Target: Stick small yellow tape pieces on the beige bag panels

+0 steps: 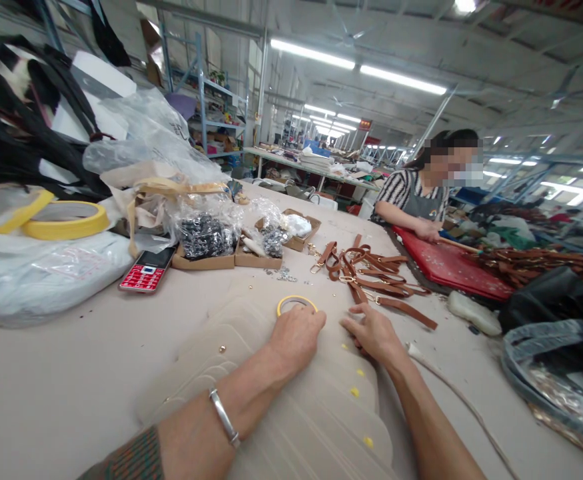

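Overlapping beige panels (271, 373) are laid out in a fanned stack on the near middle of the worktable (71, 373), with small yellow tape pieces (354, 392) spaced along their right side. The yellow tape roll (282, 303) is located at the far part of the stack, where its near side is covered by the left hand (296, 333); the fingers are curled closed around it, though their tips are hidden. The right hand (375, 332) is placed just to the right, over the far right edge of the stack, with thumb and forefinger parted and the other fingers bent under; nothing is seen to be gripped by it. A metal bracelet (224, 418) is worn on the left wrist. Beyond the hands, brown straps (366, 270) with metal clasps are heaped, and to their left small cardboard boxes (204, 263) are filled with plastic-wrapped parts. A red phone (146, 270) is set beside the boxes, and larger yellow tape rolls (66, 227) are rested on a plastic bag (46, 270) at the left. A white cord (464, 400) is stretched along the right. At the far right, a red pad (451, 263) is touched by a co-worker (416, 193) in a striped top
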